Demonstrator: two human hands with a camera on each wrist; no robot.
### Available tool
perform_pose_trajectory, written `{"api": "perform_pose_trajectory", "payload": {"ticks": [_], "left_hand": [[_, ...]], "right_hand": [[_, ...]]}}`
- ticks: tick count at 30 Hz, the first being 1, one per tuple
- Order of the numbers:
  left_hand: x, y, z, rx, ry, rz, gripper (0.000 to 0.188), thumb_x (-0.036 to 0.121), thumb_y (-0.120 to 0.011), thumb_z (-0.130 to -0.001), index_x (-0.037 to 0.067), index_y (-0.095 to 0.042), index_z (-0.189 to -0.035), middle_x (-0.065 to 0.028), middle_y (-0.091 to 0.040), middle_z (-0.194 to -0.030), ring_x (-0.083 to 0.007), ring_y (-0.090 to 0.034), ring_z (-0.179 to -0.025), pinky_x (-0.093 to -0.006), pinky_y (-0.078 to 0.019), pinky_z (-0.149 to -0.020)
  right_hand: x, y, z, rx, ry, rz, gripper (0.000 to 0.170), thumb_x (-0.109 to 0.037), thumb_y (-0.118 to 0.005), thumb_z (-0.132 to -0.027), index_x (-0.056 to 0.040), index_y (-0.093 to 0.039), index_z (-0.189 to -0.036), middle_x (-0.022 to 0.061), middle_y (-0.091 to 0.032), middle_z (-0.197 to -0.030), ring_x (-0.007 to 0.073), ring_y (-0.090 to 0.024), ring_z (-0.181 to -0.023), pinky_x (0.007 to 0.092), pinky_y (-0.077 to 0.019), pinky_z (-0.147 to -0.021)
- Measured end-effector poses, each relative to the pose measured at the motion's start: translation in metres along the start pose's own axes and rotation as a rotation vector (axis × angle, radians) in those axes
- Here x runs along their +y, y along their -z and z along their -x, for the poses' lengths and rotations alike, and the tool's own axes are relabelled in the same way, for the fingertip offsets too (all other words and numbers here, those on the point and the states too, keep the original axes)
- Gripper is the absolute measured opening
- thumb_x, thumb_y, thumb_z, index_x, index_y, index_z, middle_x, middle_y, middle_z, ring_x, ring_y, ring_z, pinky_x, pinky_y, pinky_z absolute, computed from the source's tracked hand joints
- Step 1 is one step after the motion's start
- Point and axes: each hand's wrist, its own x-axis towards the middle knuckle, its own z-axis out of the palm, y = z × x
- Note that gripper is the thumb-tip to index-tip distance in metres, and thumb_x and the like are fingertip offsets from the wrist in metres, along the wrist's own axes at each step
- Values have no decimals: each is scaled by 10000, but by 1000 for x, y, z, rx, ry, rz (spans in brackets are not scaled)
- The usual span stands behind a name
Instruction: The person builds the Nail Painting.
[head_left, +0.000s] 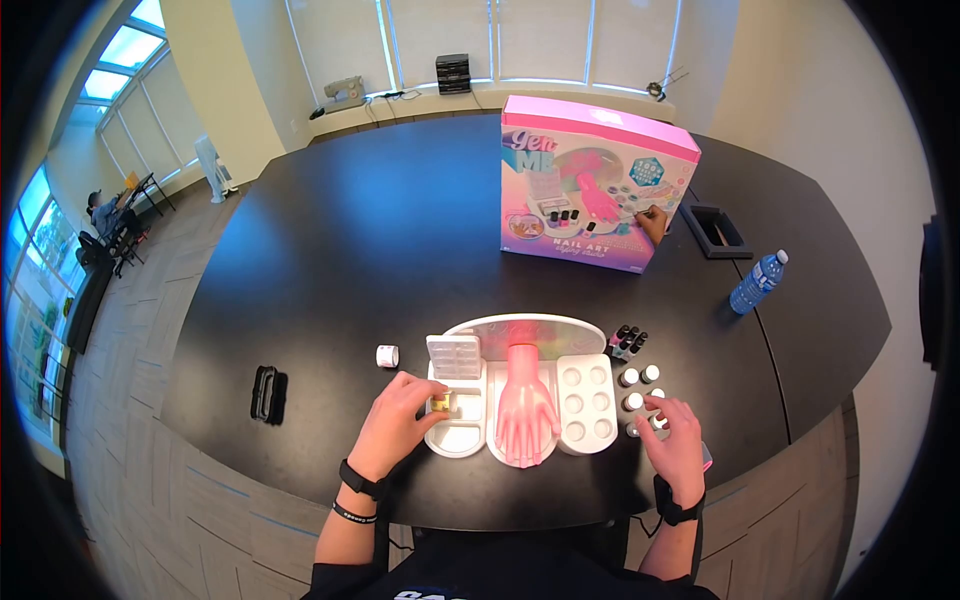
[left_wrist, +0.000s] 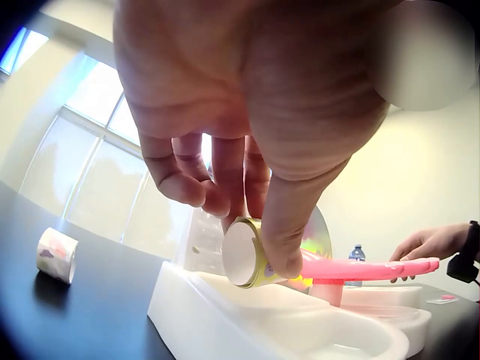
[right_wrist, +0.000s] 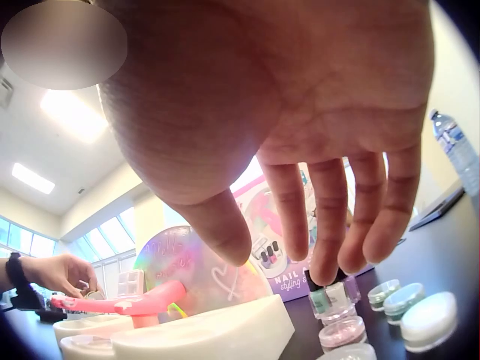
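Thumb and fingers of my left hand (head_left: 393,424) pinch a small yellow-edged roll (left_wrist: 241,253) over the left compartments of the white tray (head_left: 457,441). My right hand (head_left: 676,452) hovers by the small white-lidded jars (head_left: 629,377), fingers relaxed and holding nothing; in the right wrist view its fingers hang over jars (right_wrist: 429,321) and nail polish bottles (right_wrist: 333,301). Whether a fingertip touches one, I cannot tell. Between the hands a pink model hand (head_left: 523,405) lies palm-down in the tray's middle, in front of an iridescent backboard (right_wrist: 199,262). The tray's right section (head_left: 587,403) has round wells.
Left of the tray stands a white patterned roll (head_left: 387,356), with a black case (head_left: 268,395) farther left. Behind are the pink box (head_left: 597,185), a water bottle (head_left: 758,283) and a black table inset (head_left: 716,231). Dark bottles (head_left: 628,342) stand right of the backboard. A person sits far left.
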Motion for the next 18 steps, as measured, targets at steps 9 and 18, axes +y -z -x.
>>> {"api": "perform_pose_trajectory", "payload": {"ticks": [9,18], "left_hand": [[-13,-7,0,-52,-29,-66,262,129,-851,-875,75,-745,-1109,-41,-789,-1078,-279,-679,-944,-435,-584,-853],[-20,-15,4,12,-96,-27,246,122,-834,-897,57,-789,-1130,-58,-813,-1152,-284,-724,-992,-418,-611,-879]], "right_hand": [[7,-1,3,8,4,-7,311,-161,-821,-912,-64,-770,-1204,114,-763,-1058,314,-655,-920,435,-551,-848],[9,-3,4,26,62,3,302,-147,-826,-900,-54,-770,-1182,91,-771,-1034,273,-659,-875,399,-557,-792]]}}
